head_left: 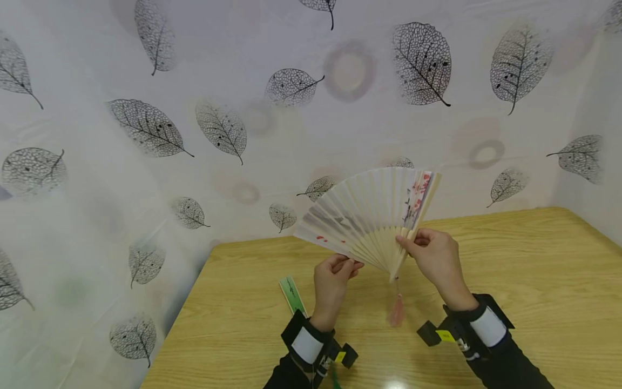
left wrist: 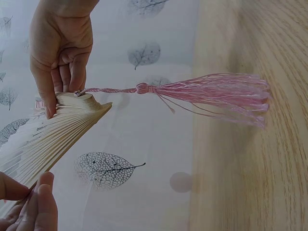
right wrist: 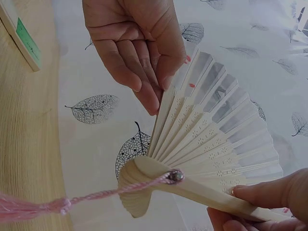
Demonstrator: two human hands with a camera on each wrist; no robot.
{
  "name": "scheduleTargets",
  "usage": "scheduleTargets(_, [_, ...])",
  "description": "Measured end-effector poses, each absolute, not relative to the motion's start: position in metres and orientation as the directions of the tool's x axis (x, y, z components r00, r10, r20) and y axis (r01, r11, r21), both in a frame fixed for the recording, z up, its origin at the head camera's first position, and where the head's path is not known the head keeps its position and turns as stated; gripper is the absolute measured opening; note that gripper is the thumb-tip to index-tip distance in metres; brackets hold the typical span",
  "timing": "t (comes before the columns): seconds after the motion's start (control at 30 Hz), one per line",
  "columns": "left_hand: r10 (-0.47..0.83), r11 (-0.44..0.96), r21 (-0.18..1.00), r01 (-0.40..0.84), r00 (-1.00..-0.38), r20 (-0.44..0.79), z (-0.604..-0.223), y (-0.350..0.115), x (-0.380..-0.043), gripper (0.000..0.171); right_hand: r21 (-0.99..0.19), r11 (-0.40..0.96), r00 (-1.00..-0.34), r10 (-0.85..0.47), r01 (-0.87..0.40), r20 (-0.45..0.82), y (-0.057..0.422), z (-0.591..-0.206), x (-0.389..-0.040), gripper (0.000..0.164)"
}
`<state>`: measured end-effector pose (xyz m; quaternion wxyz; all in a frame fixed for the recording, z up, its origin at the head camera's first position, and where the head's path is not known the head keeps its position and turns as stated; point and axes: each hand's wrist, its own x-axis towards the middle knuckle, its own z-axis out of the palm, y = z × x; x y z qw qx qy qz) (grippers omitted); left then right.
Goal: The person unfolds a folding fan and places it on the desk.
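A folding fan [head_left: 364, 210] with pale ribs and a white leaf printed with red blossoms is spread partway above the table. My left hand [head_left: 332, 283] pinches its left outer rib between thumb and fingers. On the opposite side, my right hand [head_left: 434, 259] grips the right guard stick, thumb on the near face. From the metal pivot [right wrist: 175, 176] hangs a pink tassel [left wrist: 211, 94] on a twisted cord. Cut-out flower patterns show along the ribs in the right wrist view.
On the wooden table [head_left: 233, 324], a green and white strip-shaped object [head_left: 292, 294] lies beside my left wrist, partly hidden by it. Behind stands a pale wall covering [head_left: 291, 32] printed with leaves. Both wrists carry strapped-on black cameras.
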<state>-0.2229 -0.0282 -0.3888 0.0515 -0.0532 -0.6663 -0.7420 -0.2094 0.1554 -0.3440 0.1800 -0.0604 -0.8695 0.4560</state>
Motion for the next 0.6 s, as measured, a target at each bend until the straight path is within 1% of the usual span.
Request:
scheduleTargets(0.3, [-0.006, -0.117, 0.981, 0.156, -0.988, 0.157, -0.3896, -0.0285, -0.2233, 0.014, -0.817, 0.572, -0.922, 0.272, -0.076, 0.276, 0.155, -0.3438, -0.2094, 0.034])
scheduleTargets(0.6, [-0.001, -0.118, 0.982, 0.147, -0.989, 0.148, -0.3895, -0.029, -0.2232, 0.014, -0.825, 0.561, -0.926, 0.272, -0.069, 0.262, 0.1547, -0.3444, -0.2089, 0.036])
